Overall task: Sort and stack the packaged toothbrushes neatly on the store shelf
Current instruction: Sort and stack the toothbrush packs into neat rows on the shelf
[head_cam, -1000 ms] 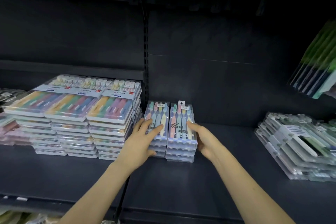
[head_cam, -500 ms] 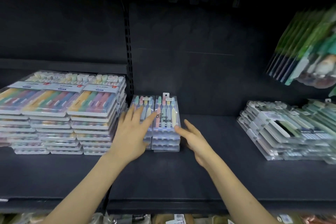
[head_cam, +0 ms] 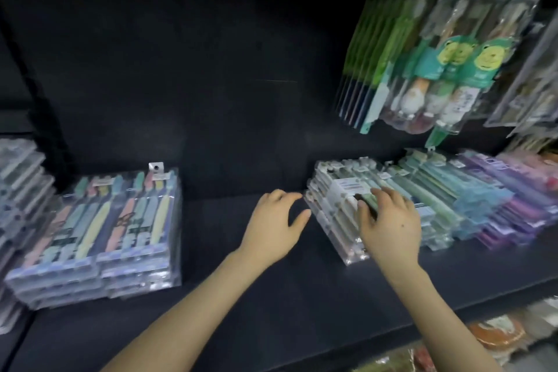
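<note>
Two side-by-side stacks of clear toothbrush packs (head_cam: 114, 229) with pastel brushes stand at the left of the dark shelf (head_cam: 241, 296). At the right lies a slanted stack of clear packs (head_cam: 335, 205), with rows of green, blue and purple packs (head_cam: 471, 199) beside it. My right hand (head_cam: 389, 226) rests on top of the slanted stack, fingers spread and bent over the top pack. My left hand (head_cam: 274, 226) hovers over the bare shelf just left of that stack, fingers loosely curled, holding nothing. The picture is blurred.
Hanging packs of toothbrushes with cartoon figures (head_cam: 437, 63) dangle above the right stacks. Taller stacks of packs (head_cam: 18, 190) sit at the far left edge. A lower shelf with goods (head_cam: 495, 335) shows at the bottom right.
Both hands have left the pastel stacks and moved right. My right hand now lies on the slanted stack and my left hand is beside it. The view has swung right.
</note>
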The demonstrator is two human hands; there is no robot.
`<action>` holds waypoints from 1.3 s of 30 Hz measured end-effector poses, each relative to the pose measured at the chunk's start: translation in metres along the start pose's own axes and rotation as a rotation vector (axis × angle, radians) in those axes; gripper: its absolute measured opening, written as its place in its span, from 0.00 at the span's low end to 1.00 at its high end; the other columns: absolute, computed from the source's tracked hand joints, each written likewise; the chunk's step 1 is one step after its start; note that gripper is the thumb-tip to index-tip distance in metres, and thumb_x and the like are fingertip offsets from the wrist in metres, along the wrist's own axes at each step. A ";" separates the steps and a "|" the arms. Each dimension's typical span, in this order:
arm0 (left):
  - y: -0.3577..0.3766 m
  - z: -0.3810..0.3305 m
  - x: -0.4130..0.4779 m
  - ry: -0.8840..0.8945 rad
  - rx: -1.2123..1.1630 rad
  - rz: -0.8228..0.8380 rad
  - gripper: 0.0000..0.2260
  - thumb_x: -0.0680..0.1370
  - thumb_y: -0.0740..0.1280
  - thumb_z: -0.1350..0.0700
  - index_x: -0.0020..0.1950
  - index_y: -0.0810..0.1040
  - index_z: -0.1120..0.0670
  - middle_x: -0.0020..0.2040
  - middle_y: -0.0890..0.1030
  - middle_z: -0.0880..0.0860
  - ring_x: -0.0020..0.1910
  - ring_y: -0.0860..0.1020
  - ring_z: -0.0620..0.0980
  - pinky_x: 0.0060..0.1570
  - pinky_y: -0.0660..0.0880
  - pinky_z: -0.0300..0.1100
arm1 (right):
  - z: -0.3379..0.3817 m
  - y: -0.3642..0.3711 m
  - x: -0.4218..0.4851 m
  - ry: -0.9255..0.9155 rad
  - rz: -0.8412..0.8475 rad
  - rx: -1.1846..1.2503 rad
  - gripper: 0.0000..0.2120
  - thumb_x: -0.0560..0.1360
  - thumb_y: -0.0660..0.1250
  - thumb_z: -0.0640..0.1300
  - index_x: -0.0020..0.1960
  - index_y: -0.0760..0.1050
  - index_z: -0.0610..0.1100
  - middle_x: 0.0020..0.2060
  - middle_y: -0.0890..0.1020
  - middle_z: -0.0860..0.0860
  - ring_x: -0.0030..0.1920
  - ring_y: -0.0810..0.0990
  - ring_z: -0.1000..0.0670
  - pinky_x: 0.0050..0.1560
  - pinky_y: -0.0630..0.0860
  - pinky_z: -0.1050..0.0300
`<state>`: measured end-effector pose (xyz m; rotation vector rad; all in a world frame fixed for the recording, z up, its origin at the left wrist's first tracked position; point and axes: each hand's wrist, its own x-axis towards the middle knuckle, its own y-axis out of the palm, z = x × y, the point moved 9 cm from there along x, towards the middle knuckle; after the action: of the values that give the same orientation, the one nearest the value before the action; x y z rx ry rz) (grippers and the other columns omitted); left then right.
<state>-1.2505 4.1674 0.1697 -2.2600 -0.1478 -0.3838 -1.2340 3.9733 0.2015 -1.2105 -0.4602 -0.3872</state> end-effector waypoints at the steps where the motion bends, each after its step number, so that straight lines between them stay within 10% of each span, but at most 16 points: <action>1: 0.017 0.000 0.012 -0.048 -0.053 0.028 0.20 0.80 0.62 0.47 0.69 0.72 0.53 0.62 0.75 0.52 0.63 0.71 0.51 0.63 0.67 0.41 | -0.012 0.006 0.005 0.017 0.050 -0.027 0.15 0.75 0.68 0.43 0.55 0.79 0.32 0.51 0.81 0.36 0.52 0.77 0.33 0.52 0.73 0.42; 10: 0.130 -0.003 0.036 -0.708 -0.844 0.278 0.32 0.76 0.63 0.37 0.75 0.62 0.50 0.71 0.69 0.51 0.65 0.71 0.53 0.60 0.72 0.50 | -0.030 0.030 0.029 -0.104 0.307 -0.079 0.14 0.77 0.63 0.51 0.45 0.76 0.40 0.47 0.77 0.44 0.52 0.74 0.42 0.47 0.69 0.53; 18: 0.137 -0.008 0.030 -0.800 -0.966 0.169 0.19 0.77 0.67 0.44 0.64 0.67 0.46 0.54 0.77 0.44 0.50 0.75 0.44 0.42 0.71 0.43 | -0.027 0.023 0.024 -0.187 0.349 -0.069 0.14 0.78 0.61 0.53 0.52 0.74 0.42 0.48 0.78 0.46 0.50 0.76 0.45 0.41 0.65 0.56; 24: 0.135 -0.012 0.023 -0.835 -0.943 0.151 0.29 0.74 0.67 0.39 0.71 0.67 0.51 0.67 0.71 0.51 0.60 0.71 0.50 0.48 0.72 0.47 | -0.047 0.019 0.006 -0.084 0.361 0.155 0.10 0.79 0.61 0.51 0.46 0.68 0.44 0.34 0.73 0.52 0.41 0.77 0.45 0.36 0.60 0.57; 28: 0.139 -0.013 0.016 -0.856 -0.964 0.123 0.25 0.74 0.67 0.38 0.64 0.75 0.52 0.62 0.77 0.53 0.57 0.76 0.50 0.43 0.72 0.44 | -0.054 0.035 -0.018 0.049 0.429 0.537 0.23 0.80 0.62 0.47 0.73 0.64 0.42 0.58 0.78 0.49 0.50 0.74 0.56 0.43 0.64 0.67; 31: 0.137 -0.014 0.012 -0.866 -1.000 0.114 0.19 0.75 0.65 0.39 0.59 0.78 0.50 0.56 0.81 0.55 0.51 0.80 0.52 0.40 0.74 0.44 | -0.049 0.046 -0.035 0.113 0.518 0.793 0.24 0.81 0.60 0.42 0.75 0.61 0.47 0.62 0.73 0.56 0.52 0.71 0.67 0.48 0.65 0.77; 34: 0.134 -0.014 0.010 -0.865 -1.000 0.098 0.21 0.77 0.62 0.39 0.64 0.75 0.50 0.59 0.80 0.56 0.53 0.80 0.53 0.39 0.74 0.44 | -0.056 0.050 -0.045 0.197 0.516 0.911 0.23 0.80 0.59 0.38 0.75 0.63 0.46 0.66 0.71 0.57 0.67 0.69 0.59 0.62 0.65 0.69; 39: 0.132 -0.018 0.013 -0.825 -0.985 0.089 0.25 0.80 0.59 0.41 0.76 0.57 0.42 0.67 0.73 0.50 0.55 0.78 0.51 0.42 0.76 0.46 | -0.093 0.061 -0.060 0.390 0.492 0.807 0.22 0.80 0.59 0.39 0.74 0.64 0.44 0.66 0.75 0.48 0.63 0.74 0.51 0.62 0.70 0.57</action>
<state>-1.2120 4.0664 0.0899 -3.2495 -0.3272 0.7159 -1.2411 3.9056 0.0949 -0.4109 0.0455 0.0106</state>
